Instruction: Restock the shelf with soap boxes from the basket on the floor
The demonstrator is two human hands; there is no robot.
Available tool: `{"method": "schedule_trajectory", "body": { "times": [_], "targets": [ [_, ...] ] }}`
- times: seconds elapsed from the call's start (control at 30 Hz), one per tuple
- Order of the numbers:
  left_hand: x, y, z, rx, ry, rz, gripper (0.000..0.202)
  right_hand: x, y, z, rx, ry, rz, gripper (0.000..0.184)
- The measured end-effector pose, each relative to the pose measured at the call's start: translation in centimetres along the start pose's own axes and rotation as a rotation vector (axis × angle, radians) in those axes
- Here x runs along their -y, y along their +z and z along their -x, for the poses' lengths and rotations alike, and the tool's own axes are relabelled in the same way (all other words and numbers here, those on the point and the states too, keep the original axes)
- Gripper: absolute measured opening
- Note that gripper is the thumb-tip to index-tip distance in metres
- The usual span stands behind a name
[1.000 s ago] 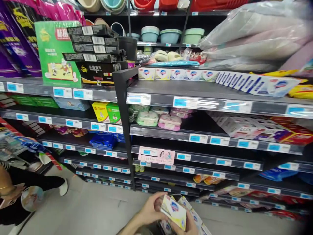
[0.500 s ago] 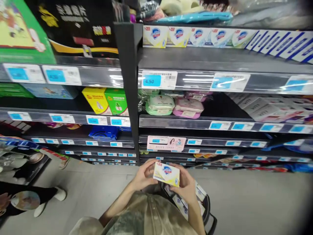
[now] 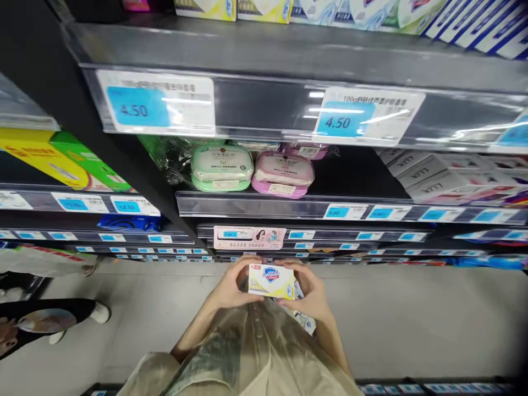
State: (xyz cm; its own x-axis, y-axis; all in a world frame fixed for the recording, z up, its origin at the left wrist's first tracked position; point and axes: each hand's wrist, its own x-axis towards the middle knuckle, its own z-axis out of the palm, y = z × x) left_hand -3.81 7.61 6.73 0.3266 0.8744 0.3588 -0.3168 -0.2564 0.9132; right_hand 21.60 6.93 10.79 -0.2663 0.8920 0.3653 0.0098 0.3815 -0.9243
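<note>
A white and yellow soap box (image 3: 271, 281) with a blue and red shield logo is held level in front of my body. My left hand (image 3: 231, 286) grips its left end, fingers behind the top edge and thumb at the lower edge. At the other end, my right hand (image 3: 310, 291) holds it the same way. Below and behind the right hand, more soap boxes (image 3: 306, 322) show in part; whatever they lie in is mostly hidden by my arm and shirt.
The upper shelf (image 3: 264, 49) holds a row of similar soap boxes (image 3: 264, 8). Under it sit a green soap case (image 3: 221, 166) and a pink one (image 3: 282, 173), with LUX boxes (image 3: 437, 176) to the right. At the left, another person (image 3: 53, 324) stands on the grey floor.
My view has moved nearer to the shelves, so the price tags look larger. The soap box is now more level, still between both hands. Less of the boxes beside my right arm shows.
</note>
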Motion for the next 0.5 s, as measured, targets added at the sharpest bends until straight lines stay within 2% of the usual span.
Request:
{"method": "schedule_trajectory", "body": {
  "times": [0.1,0.2,0.33,0.5],
  "targets": [
    [0.5,0.8,-0.4,-0.034,-0.062,-0.070,0.080,-0.8,-0.9,0.4,-0.010,0.051,-0.002,0.071],
    [0.3,0.5,-1.0,-0.002,-0.131,0.001,0.084,-1.0,-0.7,0.5,-0.063,0.078,-0.034,0.071],
    [-0.2,-1.1,-2.5,0.032,-0.150,0.157,0.082,-0.4,0.1,-0.4,-0.167,0.061,-0.004,0.072],
    [-0.1,-3.1,-5.0,0.104,-0.131,0.198,0.080,0.4,1.0,-1.7,-0.263,0.045,0.053,0.078]
  ]
}}
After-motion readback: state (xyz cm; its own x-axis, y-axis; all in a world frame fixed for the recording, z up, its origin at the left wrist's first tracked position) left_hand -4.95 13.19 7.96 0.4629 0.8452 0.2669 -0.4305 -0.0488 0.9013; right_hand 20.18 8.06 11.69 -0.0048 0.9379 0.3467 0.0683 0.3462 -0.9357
